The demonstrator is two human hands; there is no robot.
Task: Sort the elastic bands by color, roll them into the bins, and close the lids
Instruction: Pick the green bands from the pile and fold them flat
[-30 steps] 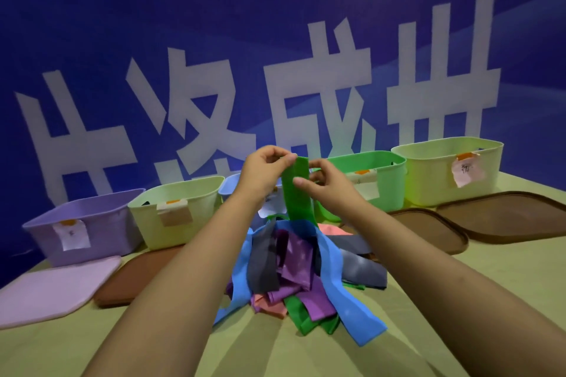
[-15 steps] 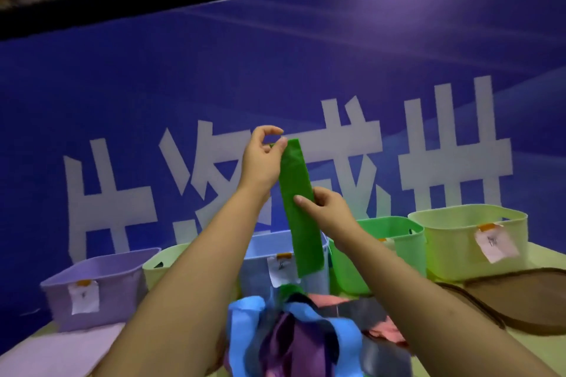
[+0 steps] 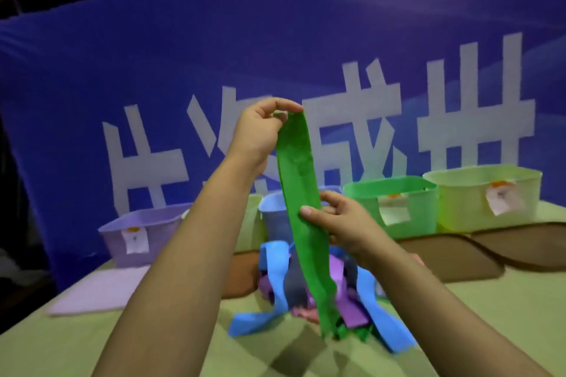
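A long green elastic band [image 3: 301,193] hangs stretched above the table. My left hand [image 3: 260,131] pinches its top end high up. My right hand [image 3: 337,223] pinches the band lower down, around its middle. The band's lower end trails into a pile of bands [image 3: 309,291] in blue, purple, grey, pink and green on the table. Behind stand open bins in a row: a purple bin [image 3: 134,232], a pale green bin [image 3: 252,223] mostly hidden by my left arm, a blue bin [image 3: 274,217], a green bin [image 3: 398,202] and a yellow-green bin [image 3: 484,196].
Lids lie flat in front of the bins: a lilac lid [image 3: 98,291] at left, brown lids [image 3: 453,260] at right and one brown lid [image 3: 242,272] behind my left arm. A blue banner with white characters backs the table [image 3: 490,315].
My left hand has lifted the green band's top end well above the pile, stretching it out. My right hand has slid down the band. The view tilted up, then partly back down.
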